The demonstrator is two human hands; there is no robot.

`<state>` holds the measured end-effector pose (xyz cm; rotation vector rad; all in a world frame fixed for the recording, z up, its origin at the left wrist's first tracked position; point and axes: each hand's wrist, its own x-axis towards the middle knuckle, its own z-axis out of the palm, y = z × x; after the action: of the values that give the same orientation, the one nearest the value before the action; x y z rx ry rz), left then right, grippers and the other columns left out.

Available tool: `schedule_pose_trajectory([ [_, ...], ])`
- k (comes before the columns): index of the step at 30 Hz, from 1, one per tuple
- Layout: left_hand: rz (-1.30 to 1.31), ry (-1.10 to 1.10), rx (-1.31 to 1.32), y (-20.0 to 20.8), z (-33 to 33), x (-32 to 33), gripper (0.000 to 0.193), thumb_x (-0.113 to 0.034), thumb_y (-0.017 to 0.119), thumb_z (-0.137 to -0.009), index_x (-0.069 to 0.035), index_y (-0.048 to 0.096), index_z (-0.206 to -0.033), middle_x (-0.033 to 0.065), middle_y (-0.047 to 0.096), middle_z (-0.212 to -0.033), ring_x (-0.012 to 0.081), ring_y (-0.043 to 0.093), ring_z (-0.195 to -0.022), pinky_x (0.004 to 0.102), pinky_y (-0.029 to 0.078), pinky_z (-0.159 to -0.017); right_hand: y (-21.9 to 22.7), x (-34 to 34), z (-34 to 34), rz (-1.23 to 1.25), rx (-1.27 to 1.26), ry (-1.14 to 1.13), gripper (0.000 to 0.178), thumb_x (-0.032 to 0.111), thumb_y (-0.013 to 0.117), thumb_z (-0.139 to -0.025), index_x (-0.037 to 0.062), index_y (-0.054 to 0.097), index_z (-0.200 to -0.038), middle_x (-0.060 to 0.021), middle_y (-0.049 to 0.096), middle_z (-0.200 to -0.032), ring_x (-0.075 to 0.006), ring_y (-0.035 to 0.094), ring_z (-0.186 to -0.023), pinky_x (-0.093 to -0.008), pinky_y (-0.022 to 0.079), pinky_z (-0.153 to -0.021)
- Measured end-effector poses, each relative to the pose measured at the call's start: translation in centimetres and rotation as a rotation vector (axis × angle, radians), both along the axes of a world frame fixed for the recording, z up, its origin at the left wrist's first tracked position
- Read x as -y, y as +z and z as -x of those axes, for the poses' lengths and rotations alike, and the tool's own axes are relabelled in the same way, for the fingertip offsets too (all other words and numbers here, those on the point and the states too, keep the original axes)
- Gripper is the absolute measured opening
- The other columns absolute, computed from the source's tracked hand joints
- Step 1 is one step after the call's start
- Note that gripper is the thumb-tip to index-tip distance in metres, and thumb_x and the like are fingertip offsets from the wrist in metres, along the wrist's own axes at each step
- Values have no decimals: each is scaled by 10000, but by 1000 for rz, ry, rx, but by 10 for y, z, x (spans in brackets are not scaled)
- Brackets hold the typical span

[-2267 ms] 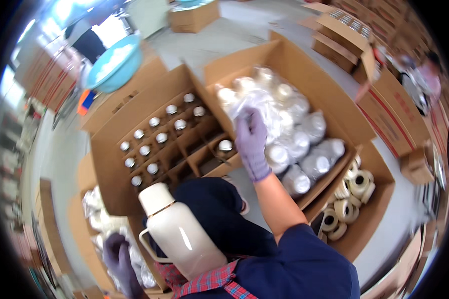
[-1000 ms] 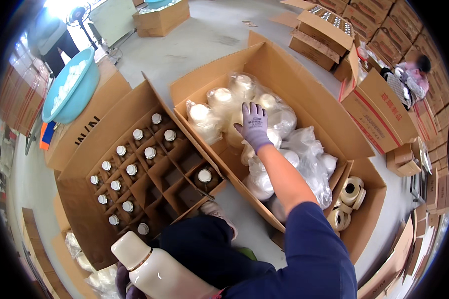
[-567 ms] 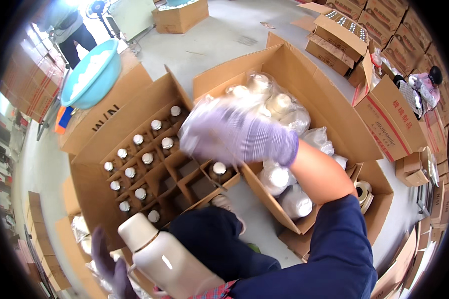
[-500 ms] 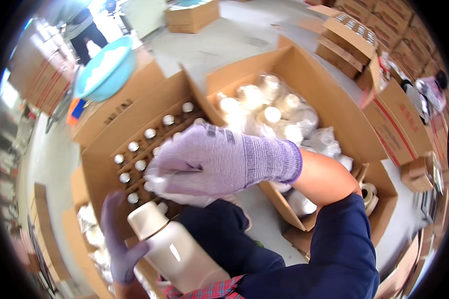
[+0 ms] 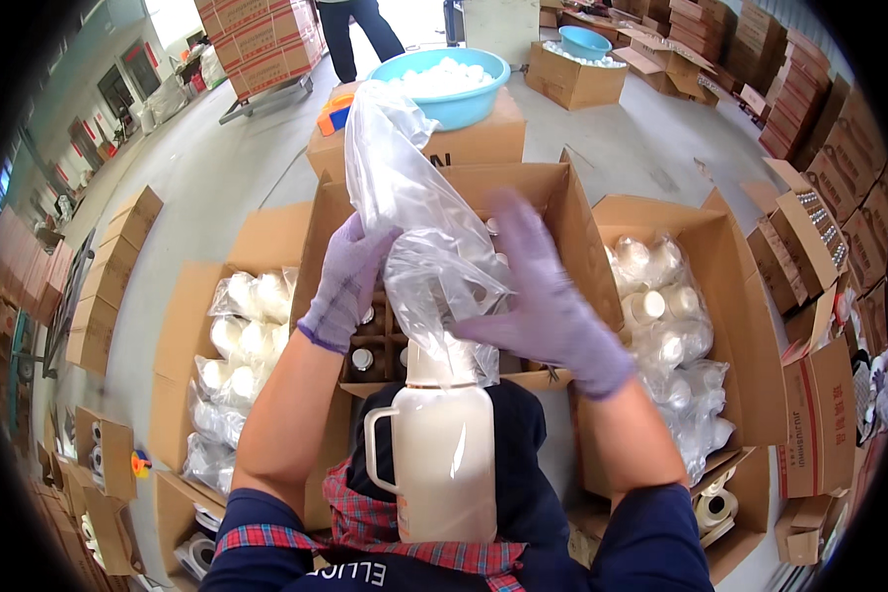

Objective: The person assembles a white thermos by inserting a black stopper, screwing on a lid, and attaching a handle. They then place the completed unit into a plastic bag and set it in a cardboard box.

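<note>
A cream vacuum flask (image 5: 446,464) with a side handle stands between my legs against my apron. A clear plastic bag (image 5: 405,212) rises above it, its lower end lying over the flask's top. My left hand (image 5: 350,281), in a lilac knit glove, pinches the bag's left side; part of its fingers is hidden by the film. At the bag's right, my right hand (image 5: 553,306) is open in a matching glove, with thumb and fingers spread; it is slightly smeared by motion. Directly beyond the flask, a divided cardboard box (image 5: 557,212) holds silver-capped bottles.
Open cartons with bagged white flasks or liners flank me, left (image 5: 183,365) and right (image 5: 735,326). A blue basin (image 5: 493,94) of small white pieces sits on a carton ahead, beside an orange-and-blue tape dispenser (image 5: 333,114). A person's legs (image 5: 360,35) show farther off.
My head view has shifted. The flask is now upright, with the handle showing. The bag, earlier bunched in my right hand, now stretches upward from the flask's top, and my left hand has come to it.
</note>
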<state>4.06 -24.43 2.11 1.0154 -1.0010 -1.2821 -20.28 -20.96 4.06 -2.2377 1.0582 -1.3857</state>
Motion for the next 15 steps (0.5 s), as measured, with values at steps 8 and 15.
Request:
schedule_pose_trajectory([
  [8,243,-74,78,-25,8,-49,1077,-61,797,-789,-46,73,-1586,158,413,-1494,286,457,-1347,365,429,-1085,-85,52,-56,-194,275,-206,403,133,694,-789,-11,637,-1161,-231,691,-1007,-373,692,-917,-405,549,-837],
  [15,385,581,911,-88,-47,-23,578,15,670,-825,27,515,-1382,129,642,-1189,168,633,-978,308,529,-855,-131,72,-11,-143,277,-464,393,-29,641,-762,24,636,-1152,-154,688,-1036,-307,673,-955,-385,536,-861],
])
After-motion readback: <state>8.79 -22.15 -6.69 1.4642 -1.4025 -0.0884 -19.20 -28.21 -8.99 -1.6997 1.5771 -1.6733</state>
